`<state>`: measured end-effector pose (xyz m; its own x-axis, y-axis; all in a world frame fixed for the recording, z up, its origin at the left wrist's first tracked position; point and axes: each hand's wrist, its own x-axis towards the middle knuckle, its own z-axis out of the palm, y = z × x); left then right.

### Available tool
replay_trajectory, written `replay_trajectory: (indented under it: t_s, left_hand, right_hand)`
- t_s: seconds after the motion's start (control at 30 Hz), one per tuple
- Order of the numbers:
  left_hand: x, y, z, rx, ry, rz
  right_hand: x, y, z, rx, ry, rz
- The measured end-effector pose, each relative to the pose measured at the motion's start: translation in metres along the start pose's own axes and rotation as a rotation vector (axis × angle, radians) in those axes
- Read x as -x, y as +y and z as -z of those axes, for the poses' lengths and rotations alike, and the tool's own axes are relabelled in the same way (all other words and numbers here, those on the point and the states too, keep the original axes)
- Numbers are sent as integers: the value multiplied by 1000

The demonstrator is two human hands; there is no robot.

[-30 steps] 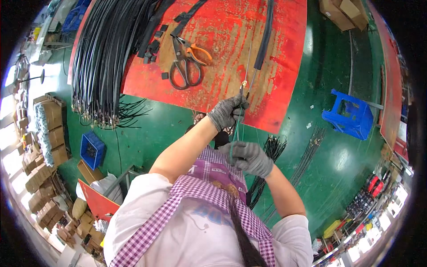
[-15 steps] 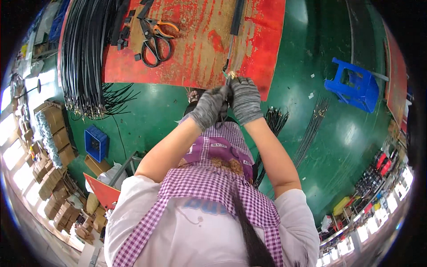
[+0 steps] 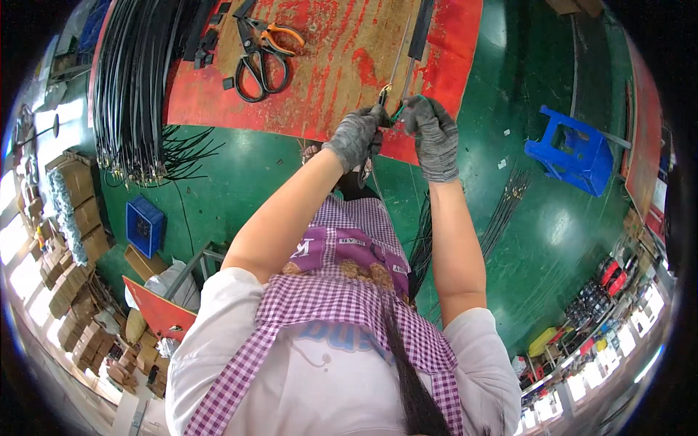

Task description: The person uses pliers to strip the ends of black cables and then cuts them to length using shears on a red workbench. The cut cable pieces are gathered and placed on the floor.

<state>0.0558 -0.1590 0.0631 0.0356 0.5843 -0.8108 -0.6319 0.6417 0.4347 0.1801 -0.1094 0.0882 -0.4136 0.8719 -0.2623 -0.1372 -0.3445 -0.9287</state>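
Observation:
Both my hands wear grey knitted gloves and work close together over the table's front edge. My left hand (image 3: 355, 136) is closed round a black cable, whose brass-coloured end (image 3: 386, 90) sticks up past the fingers; a dark length hangs below the hand. To its right, my right hand (image 3: 435, 138) pinches a thin green strand, seemingly a wire (image 3: 397, 115), which spans the small gap between the two hands. A thin metal rod (image 3: 399, 54) runs from near the brass end up the table. Beside it lies a black strip (image 3: 421, 30). The fingertips partly hide what they grip.
Black-handled scissors (image 3: 251, 73) and orange-handled pliers (image 3: 283, 33) lie on the worn red table (image 3: 327, 80). A thick bundle of black cables (image 3: 131, 87) drapes over its left side. More cables (image 3: 505, 207) lie on the green floor. A blue stool (image 3: 574, 152) stands right, a blue crate (image 3: 145, 225) left.
My hands, together before, have moved apart. The right hand has shifted right, and the green strand now shows between them. The view has shifted slightly.

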Motion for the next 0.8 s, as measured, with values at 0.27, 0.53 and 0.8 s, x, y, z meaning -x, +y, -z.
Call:
replay_trajectory:
  t_s: [0.27,0.53,0.8]
  left_hand:
    - [65,-17,91,-753,-111,-273]
    - [124,-40,158,-23,-216,321]
    - [119,-8,147,-92,-375,206]
  right_hand:
    - [-12,-22,-15,-514,-241,-328]
    - [-48,32,-19,187,-202,-252]
    - [-57,25,-59,209,-636,-326]
